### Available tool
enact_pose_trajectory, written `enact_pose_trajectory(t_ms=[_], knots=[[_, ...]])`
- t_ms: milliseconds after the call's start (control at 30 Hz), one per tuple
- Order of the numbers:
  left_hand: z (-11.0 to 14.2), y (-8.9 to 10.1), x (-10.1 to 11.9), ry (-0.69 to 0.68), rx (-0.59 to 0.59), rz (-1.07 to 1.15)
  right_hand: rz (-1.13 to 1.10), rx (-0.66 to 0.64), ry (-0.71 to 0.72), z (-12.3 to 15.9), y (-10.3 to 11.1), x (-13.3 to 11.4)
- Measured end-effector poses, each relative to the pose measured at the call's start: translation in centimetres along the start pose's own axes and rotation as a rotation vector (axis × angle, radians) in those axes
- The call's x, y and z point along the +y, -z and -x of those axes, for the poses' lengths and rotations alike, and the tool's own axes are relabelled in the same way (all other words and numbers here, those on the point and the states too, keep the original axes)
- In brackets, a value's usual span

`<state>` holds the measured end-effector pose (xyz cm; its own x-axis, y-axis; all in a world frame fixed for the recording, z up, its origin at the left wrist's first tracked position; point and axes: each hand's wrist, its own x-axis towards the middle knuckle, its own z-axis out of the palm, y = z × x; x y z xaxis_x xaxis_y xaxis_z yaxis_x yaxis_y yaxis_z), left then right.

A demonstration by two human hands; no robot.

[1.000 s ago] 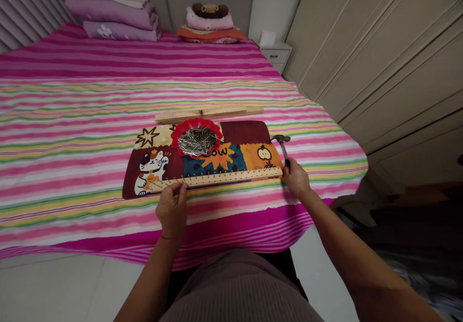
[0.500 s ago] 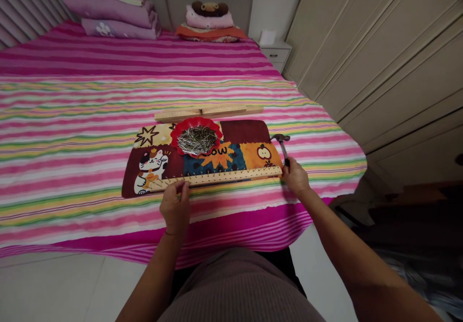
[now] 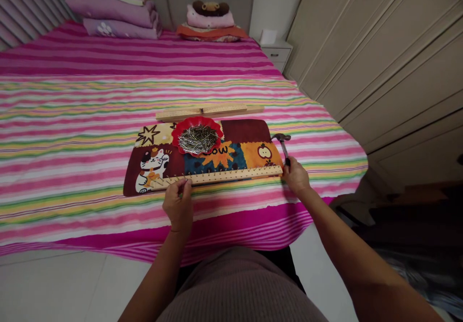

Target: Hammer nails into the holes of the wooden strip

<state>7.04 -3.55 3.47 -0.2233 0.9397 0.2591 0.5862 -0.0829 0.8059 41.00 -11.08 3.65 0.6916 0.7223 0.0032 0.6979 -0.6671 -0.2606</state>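
A wooden strip with nails standing along it lies across the near part of a patterned mat. At the strip's near edge, left of its middle, my left hand has thumb and fingertips pinched together; whatever is between them is too small to make out. My right hand is wrapped around the handle of a claw hammer, beside the strip's right end, with the hammer head pointing away from me. A red scalloped bowl full of loose nails stands on the mat beyond the strip.
More wooden strips lie just beyond the mat on a striped bedspread. Folded purple bedding and a pink pillow stack sit at the bed's head. A wardrobe and a nightstand stand on the right.
My left hand has shifted very slightly right and away from me along the strip, its fingers drawn closer together. My right hand and the hammer stay in place.
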Motion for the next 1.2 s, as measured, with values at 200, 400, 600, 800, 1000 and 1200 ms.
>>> enact_pose_trajectory(t_ms=[200,400,600,800,1000,1200], knots=[[0.1,0.0,0.4,-0.091,0.012,-0.022,-0.023,0.001,0.003,0.0,-0.1,0.2],[0.2,-0.5,-0.5,-0.233,0.029,-0.017,-0.254,0.074,-0.058,0.7,0.5,0.7],[0.2,-1.4,-2.1,-0.389,0.072,-0.029,-0.870,0.059,0.074,8.0,2.5,-2.3],[0.2,-1.9,-2.4,-0.454,0.129,-0.036,-1.214,-0.578,0.209,16.1,4.9,-8.1],[0.3,-2.1,-2.8,-0.519,0.092,-0.117,-1.067,-0.746,0.406,17.8,3.6,-10.7],[0.6,-2.5,-3.0,-0.533,0.069,-0.208,-1.068,-0.764,0.350,17.7,3.6,-11.6]])
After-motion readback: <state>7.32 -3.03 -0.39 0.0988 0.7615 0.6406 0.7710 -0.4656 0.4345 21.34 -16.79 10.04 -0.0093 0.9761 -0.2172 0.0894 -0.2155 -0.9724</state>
